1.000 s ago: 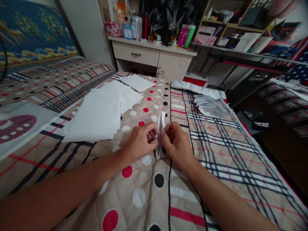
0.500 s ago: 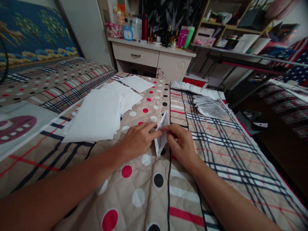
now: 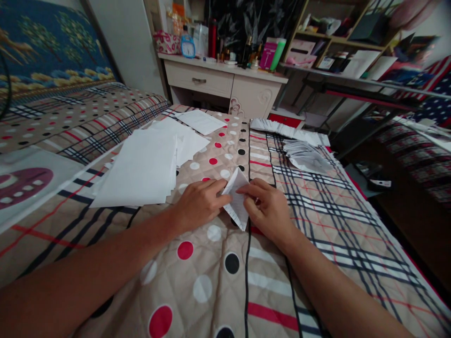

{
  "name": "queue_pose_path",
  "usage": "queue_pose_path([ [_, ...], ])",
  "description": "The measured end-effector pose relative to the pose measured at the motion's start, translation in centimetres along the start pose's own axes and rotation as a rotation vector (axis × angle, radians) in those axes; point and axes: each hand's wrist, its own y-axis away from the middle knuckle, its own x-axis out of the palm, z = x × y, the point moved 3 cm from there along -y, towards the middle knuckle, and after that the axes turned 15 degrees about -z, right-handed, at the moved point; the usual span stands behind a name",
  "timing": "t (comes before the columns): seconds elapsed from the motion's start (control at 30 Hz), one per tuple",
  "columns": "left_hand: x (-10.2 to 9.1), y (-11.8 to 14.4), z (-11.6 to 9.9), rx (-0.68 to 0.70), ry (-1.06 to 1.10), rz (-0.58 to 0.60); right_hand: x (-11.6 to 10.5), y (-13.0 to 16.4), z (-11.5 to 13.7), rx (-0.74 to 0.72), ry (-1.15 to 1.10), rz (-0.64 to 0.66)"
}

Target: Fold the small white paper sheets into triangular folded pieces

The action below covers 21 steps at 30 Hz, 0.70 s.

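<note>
A small folded piece of white paper, shaped like a pointed diamond with faint printed lines, stands between my two hands just over the bedspread. My left hand pinches its left edge between thumb and fingers. From the other side, my right hand grips the right edge, its index finger lying on the paper's face. To the left of my left hand is a stack of white paper sheets. Farther off on the right lie a bundle of folded papers and a long row of folded paper pieces.
The quilted bedspread has dots and plaid stripes. A single white sheet lies beyond the stack, and a plastic bag with a purple print is at the far left. A white dresser stands behind the bed.
The folded paper has opened out wider and turned, showing more of its face. My right hand has shifted slightly right; my left hand keeps its hold.
</note>
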Motion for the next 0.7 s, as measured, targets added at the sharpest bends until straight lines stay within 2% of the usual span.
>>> queue_pose_path([
  [0.07,0.3,0.3,0.1,-0.043,0.065,0.005,0.2,0.1,0.4,-0.004,0.054,0.083],
  [0.17,0.8,0.6,0.5,-0.189,0.276,-0.009,0.2,0.2,0.6,0.034,0.020,0.141],
  [0.3,1.2,0.7,1.3,-0.469,0.595,-0.063,0.5,0.3,-0.2,0.191,-0.295,0.138],
  [0.43,1.8,0.7,1.6,-0.716,0.783,-0.017,1.3,0.4,-1.2,0.323,-0.525,0.146],
  [0.57,2.0,0.8,1.3,-0.890,0.912,0.009,1.9,0.7,-1.6,0.402,-0.520,0.133],
  [0.7,1.8,0.5,0.9,-0.969,1.065,-0.072,2.1,1.0,-1.5,0.376,-0.512,0.147],
])
